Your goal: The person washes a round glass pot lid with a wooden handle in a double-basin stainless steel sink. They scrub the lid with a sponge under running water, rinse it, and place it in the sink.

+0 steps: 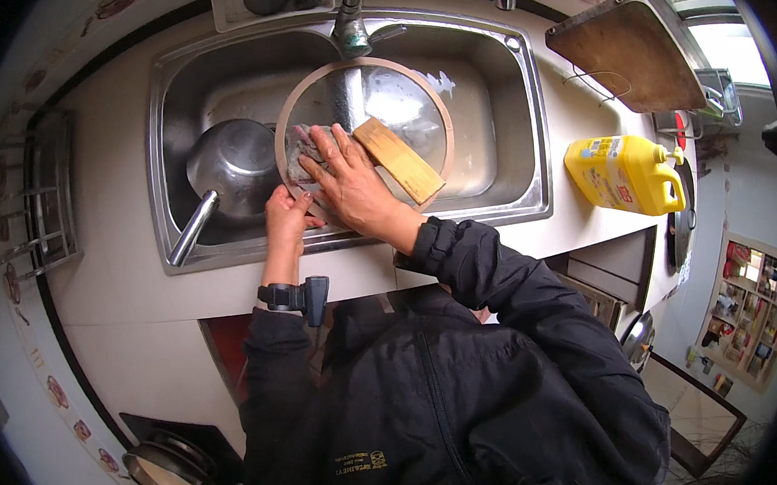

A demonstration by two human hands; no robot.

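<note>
A round glass lid with a beige rim (449,130) lies across the middle of the double-bowl steel sink (545,164). My left hand (287,216) grips the lid's lower left rim, thumb on top. Under the fingers of my right hand (350,177), a damp grey cloth (302,147) is pressed flat on the glass. Beside those fingers a yellowish wooden block (402,162) lies slanted on the lid, its lower end near the rim. In the left bowl a round steel pot or basin (230,159) sits partly behind the lid.
The faucet (351,32) stands at the sink's back edge, with a second spout (198,229) at front left. Right of the sink are a yellow pump jug (617,176) and a leaning wooden board (625,57). A wire rack (54,191) stands far left; pans (175,477) are lower left.
</note>
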